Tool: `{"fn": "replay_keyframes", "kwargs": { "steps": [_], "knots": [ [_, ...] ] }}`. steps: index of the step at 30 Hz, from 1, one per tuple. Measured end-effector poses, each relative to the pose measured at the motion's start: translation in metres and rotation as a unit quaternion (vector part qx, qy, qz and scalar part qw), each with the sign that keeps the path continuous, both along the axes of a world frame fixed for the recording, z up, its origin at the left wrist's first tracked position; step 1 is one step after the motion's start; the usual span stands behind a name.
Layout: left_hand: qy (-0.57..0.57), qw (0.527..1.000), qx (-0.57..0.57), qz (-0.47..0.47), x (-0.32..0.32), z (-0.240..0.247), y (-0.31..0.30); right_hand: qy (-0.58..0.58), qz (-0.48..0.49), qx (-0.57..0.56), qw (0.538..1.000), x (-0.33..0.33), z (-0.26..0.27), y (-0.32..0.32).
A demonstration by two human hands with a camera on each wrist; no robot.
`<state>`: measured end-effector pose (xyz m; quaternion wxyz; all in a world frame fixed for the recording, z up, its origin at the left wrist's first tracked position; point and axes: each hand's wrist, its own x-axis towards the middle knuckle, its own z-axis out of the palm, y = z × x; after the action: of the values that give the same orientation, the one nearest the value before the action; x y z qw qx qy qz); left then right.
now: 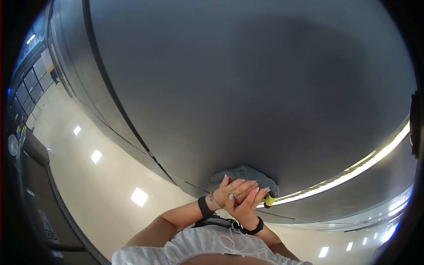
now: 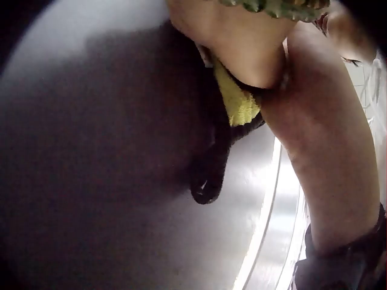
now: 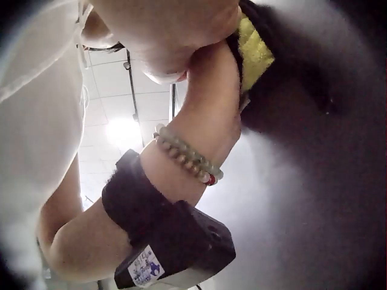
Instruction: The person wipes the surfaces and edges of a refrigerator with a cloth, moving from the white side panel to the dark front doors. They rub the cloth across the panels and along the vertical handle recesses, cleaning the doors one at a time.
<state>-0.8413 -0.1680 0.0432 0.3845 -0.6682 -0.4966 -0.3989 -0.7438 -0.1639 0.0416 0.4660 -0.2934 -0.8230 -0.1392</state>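
Note:
A cloth [image 1: 247, 172], dark grey on one face and yellow on the other, lies bunched against a broad dark grey metal surface. My left hand [image 1: 236, 189], with a bead bracelet at its wrist, rests on the cloth with fingers extended. Crossing close beside it, my right hand [image 1: 246, 209] has its fingers stretched toward the cloth's right end. The yellow face [image 2: 240, 109] shows next to the hands in the left wrist view, with a dark end of cloth hanging below. In the right wrist view a yellow patch [image 3: 254, 51] shows beside the hands; their palms are hidden.
The dark metal surface [image 1: 265, 88] fills most of the head view, with a dark seam [image 1: 119, 104] at left and a bright strip [image 1: 344, 174] along its lower right edge. Shiny pale floor [image 1: 110, 176] lies at left, with dark cabinets [image 1: 48, 198] beyond it.

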Motion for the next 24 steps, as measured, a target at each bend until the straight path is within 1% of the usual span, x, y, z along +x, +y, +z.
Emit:
{"fn": "replay_keyframes", "kwargs": {
  "steps": [1, 3, 4, 5, 6, 7, 8, 9, 10, 11, 13, 17, 18, 19, 21, 23, 24],
  "knots": [
    [-0.024, 1.0, 0.008, -0.01, -0.015, 0.005, -0.004, -0.004, 0.003, 0.0, 1.0, -0.015, 0.003, -0.003],
    [-0.036, 0.999, 0.01, -0.006, -0.042, -0.004, -0.007, -0.038, 0.057, 0.042, 0.997, -0.047, 0.009, -0.004],
    [-0.083, 0.996, 0.042, 0.017, -0.052, -0.011, -0.007, -0.042, 0.085, 0.047, 0.994, -0.061, 0.012, -0.005],
    [-0.129, 0.988, 0.071, 0.038, -0.061, -0.018, -0.009, -0.038, 0.089, 0.045, 0.994, -0.072, 0.015, -0.007],
    [-0.084, 0.993, 0.04, 0.077, -0.077, -0.023, -0.016, -0.072, 0.093, 0.066, 0.991, -0.083, 0.018, -0.009],
    [-0.082, 0.993, 0.038, 0.075, -0.086, -0.028, -0.018, -0.107, 0.093, 0.089, 0.986, -0.09, 0.019, -0.011],
    [-0.062, 0.993, 0.058, 0.084, -0.092, -0.031, -0.016, -0.073, 0.094, 0.068, 0.991, -0.096, 0.011, -0.013],
    [-0.042, 0.992, 0.077, 0.092, -0.099, -0.026, -0.015, -0.073, 0.091, 0.068, 0.991, -0.101, 0.011, -0.014],
    [-0.052, 0.991, 0.088, 0.081, -0.1, -0.021, -0.015, -0.055, 0.08, 0.064, 0.993, -0.105, 0.012, -0.016],
    [-0.05, 0.992, 0.082, 0.076, -0.106, -0.017, -0.017, -0.036, 0.069, 0.057, 0.995, -0.11, 0.013, -0.019],
    [0.008, 0.996, 0.033, 0.079, -0.119, 0.005, -0.027, -0.027, 0.087, 0.024, 0.996, -0.118, 0.03, -0.024],
    [0.017, 0.997, 0.025, 0.07, -0.135, 0.057, -0.032, -0.006, 0.1, 0.054, 0.993, -0.136, 0.08, -0.028],
    [-0.018, 0.996, 0.046, 0.068, -0.137, 0.065, -0.03, -0.013, 0.105, 0.049, 0.993, -0.141, 0.091, -0.028],
    [-0.054, 0.994, 0.068, 0.068, -0.144, 0.07, -0.03, -0.013, 0.097, 0.045, 0.994, -0.151, 0.092, -0.03],
    [-0.051, 0.992, 0.082, 0.075, -0.15, 0.071, -0.027, -0.028, 0.103, 0.086, 0.991, -0.159, 0.096, -0.026],
    [-0.04, 0.991, 0.095, 0.081, -0.158, 0.06, -0.028, -0.039, 0.092, 0.092, 0.991, -0.159, 0.095, -0.025],
    [-0.03, 0.992, 0.082, 0.094, -0.16, 0.058, -0.027, -0.07, 0.095, 0.098, 0.988, -0.156, 0.091, -0.024]
  ]
}}
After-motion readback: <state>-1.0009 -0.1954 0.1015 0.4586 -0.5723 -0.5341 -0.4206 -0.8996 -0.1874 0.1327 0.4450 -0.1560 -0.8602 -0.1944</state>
